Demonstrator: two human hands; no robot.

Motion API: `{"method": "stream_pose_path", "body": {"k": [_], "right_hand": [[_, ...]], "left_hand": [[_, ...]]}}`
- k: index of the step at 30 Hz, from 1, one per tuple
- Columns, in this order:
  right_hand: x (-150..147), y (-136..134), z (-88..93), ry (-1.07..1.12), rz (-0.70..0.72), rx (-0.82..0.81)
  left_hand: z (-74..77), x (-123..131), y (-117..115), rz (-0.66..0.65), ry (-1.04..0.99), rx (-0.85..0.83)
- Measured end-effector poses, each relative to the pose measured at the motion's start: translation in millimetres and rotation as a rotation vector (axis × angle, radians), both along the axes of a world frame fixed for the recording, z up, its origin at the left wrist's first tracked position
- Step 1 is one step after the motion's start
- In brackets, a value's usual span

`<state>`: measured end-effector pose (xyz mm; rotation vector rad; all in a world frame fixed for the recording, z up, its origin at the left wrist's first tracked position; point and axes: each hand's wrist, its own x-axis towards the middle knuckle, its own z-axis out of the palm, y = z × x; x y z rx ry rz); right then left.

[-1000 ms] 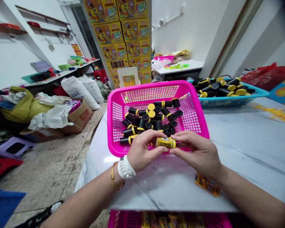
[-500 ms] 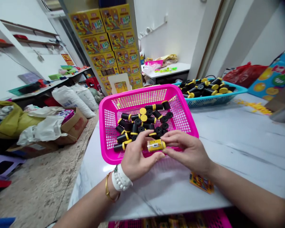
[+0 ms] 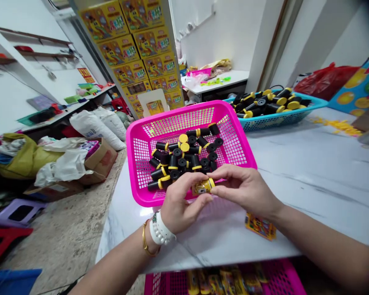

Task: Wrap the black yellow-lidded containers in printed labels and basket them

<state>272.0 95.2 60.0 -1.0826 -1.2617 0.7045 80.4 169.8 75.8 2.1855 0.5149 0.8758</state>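
Two grips [image 3: 180, 203] [image 3: 249, 188], one held cylinder [image 3: 203, 187]

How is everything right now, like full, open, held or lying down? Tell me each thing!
Yellow-labelled cylinder: sideways, capped end in the grip of the right hand, left hand curved around it.
Upper pink basket: open-topped, partly filled.
Black cylinders inside: jumbled.
Blue basket: open-topped, heaped.
Printed packets: lying flat on the white table.
Lower pink basket: holding yellow packages, partly hidden.
Cardboard box: open, stuffed.

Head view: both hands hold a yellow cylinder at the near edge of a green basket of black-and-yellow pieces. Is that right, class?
No: the basket is pink, not green, as the head view shows. The left hand and right hand do hold the cylinder.
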Motion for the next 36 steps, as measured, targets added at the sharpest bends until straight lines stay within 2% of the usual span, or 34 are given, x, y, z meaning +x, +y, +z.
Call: {"method": "stream_pose_path", "body": {"k": [3, 5, 7, 9, 11, 13, 16, 20, 23, 27, 31, 36], "right_hand": [[1.4, -0.3, -1.1, -0.214, -0.095, 0.187], [0.9, -0.5, -2.7, -0.273, -0.114, 0.242], [-1.3, -0.5, -3.9, -0.204, -0.119, 0.185], [-4.4, -0.4, -3.9, -0.057, -0.072, 0.043], [-6.5, 0.0, -2.7, 0.091, 0.036, -0.101], [-6.2, 0.1, -0.8, 0.198, 0.141, -0.195], [-1.9, 0.0, 1.2, 0.281, 0.199, -0.236], [3.4, 0.6, -0.2, 0.195, 0.210, -0.134], [4.2, -1.4, -2.6, -0.005, 0.191, -0.026], [5.2, -6.4, -3.8, -0.147, 0.126, 0.145], [7.0, -9.0, -4.2, -0.200, 0.056, 0.235], [7.7, -9.3, -7.4, -0.245, 0.038, 0.216]], "left_hand": [[2.5, -0.9, 7.5, 0.019, 0.057, -0.261], [4.0, -1.7, 10.9, 0.012, 0.094, -0.352], [4.8, -2.2, 10.0, 0.018, 0.088, -0.266], [5.3, -2.3, 6.0, 0.027, 0.042, -0.050], [6.2, -2.0, 2.1, 0.000, -0.015, 0.145], [6.6, -1.5, 0.8, -0.042, -0.039, 0.175], [4.2, -0.5, 4.3, 0.001, -0.035, -0.065], [-2.1, 1.7, 8.7, 0.034, -0.087, -0.402], [-3.6, 3.9, 6.7, -0.037, -0.106, -0.632], [-1.6, 5.1, 6.5, -0.234, -0.074, -1.011], [0.6, 4.0, 11.4, -0.355, -0.023, -1.110], [4.7, 2.5, 12.8, -0.334, -0.010, -1.172]]}}
